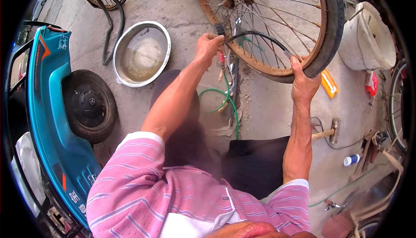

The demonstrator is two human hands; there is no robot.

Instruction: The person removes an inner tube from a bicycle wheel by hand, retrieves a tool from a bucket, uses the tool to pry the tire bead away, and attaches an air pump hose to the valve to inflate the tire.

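Note:
A rusty spoked bicycle wheel (pixel 261 66) stands in front of me, with a black tyre (pixel 334 36) along its right and lower side. My left hand (pixel 209 48) is closed at the rim's left side, pinching the end of a thin black rubber strip (pixel 260 33). This strip curves across the spokes toward my right hand (pixel 305 83); whether it is a tube or a hose I cannot tell. My right hand wraps round the tyre at the lower right, its thumb over the rim. Its fingers are mostly hidden behind the tyre.
A metal basin (pixel 165 71) of cloudy water sits at the left, near a teal vehicle (pixel 54 90). A green hose (pixel 236 112) lies below the wheel. To the right are a dirty white bucket (pixel 353 49), a yellow box (pixel 329 84), a hammer (pixel 335 130) and a small bottle (pixel 351 160).

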